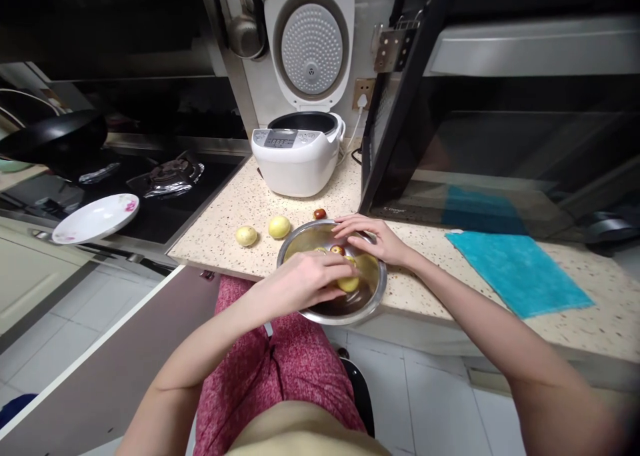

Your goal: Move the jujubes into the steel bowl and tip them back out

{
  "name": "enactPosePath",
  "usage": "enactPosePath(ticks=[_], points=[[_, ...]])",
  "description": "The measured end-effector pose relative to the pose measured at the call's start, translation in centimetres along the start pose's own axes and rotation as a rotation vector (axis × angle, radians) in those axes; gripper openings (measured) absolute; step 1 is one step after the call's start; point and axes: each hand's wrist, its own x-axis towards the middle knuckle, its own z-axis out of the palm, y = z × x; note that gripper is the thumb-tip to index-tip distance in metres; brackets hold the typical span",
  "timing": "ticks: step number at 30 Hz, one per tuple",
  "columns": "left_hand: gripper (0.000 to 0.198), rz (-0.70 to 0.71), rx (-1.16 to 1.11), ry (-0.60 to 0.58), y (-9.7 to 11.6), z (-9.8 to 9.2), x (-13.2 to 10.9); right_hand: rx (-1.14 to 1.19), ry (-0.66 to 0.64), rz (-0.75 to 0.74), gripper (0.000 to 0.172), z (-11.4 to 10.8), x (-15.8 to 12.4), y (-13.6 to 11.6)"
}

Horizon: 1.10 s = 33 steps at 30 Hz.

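A shiny metal bowl (383, 286) stands at the counter's front edge, holding yellow round fruit and a reddish-brown fruit (337, 250). My left hand (315, 277) reaches into it from the left, fingers curved round a yellow fruit (349, 283). Across the bowl's back right rim lies my right hand (373, 237), its fingers stretched over the inside, near the reddish-brown fruit. Two more yellow fruits, one (279, 227) beside the bowl and one (247, 236) farther left, rest on the counter. Another reddish-brown fruit (320, 213) sits just behind the bowl.
An open white rice cooker (295, 166) stands behind the bowl. To the right are a large black appliance (470, 156) and a turquoise cloth (520, 273). On the left, a white plate (95, 220) and a black wok (55, 139) are at the stove. An open cabinet door (120, 343) juts out below.
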Motion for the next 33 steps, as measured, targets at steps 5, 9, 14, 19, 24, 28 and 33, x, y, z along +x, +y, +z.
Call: enactPosePath(ticks=[5, 9, 14, 19, 24, 28, 33], points=[[0.025, 0.032, 0.085, -0.037, 0.0, 0.9, 0.8, -0.009, -0.008, -0.019, 0.018, 0.0, 0.0, 0.0], [0.029, 0.042, 0.086, -0.019, -0.2, 1.7, 0.8, -0.009, -0.010, -0.011, 0.018, 0.0, 0.0, 0.0], [0.028, 0.055, 0.074, -0.051, -0.7, 2.6, 0.6, -0.006, -0.015, -0.014, 0.018, -0.1, 0.0, -0.1], [0.027, 0.073, 0.088, -0.037, -0.9, 2.8, 0.6, -0.012, -0.021, -0.025, 0.019, -0.1, 0.0, -0.2], [0.024, 0.059, 0.038, -0.051, -0.5, 1.9, 0.6, -0.018, -0.017, -0.045, 0.018, 0.0, 0.0, -0.1], [0.025, 0.010, 0.009, 0.078, -1.7, -0.2, 0.6, -0.017, -0.009, -0.046, 0.017, 0.0, -0.1, 0.2], [0.023, -0.173, 0.122, 0.324, -7.6, -2.3, 1.4, -0.019, -0.017, -0.048, 0.017, 0.0, -0.1, 0.4]])
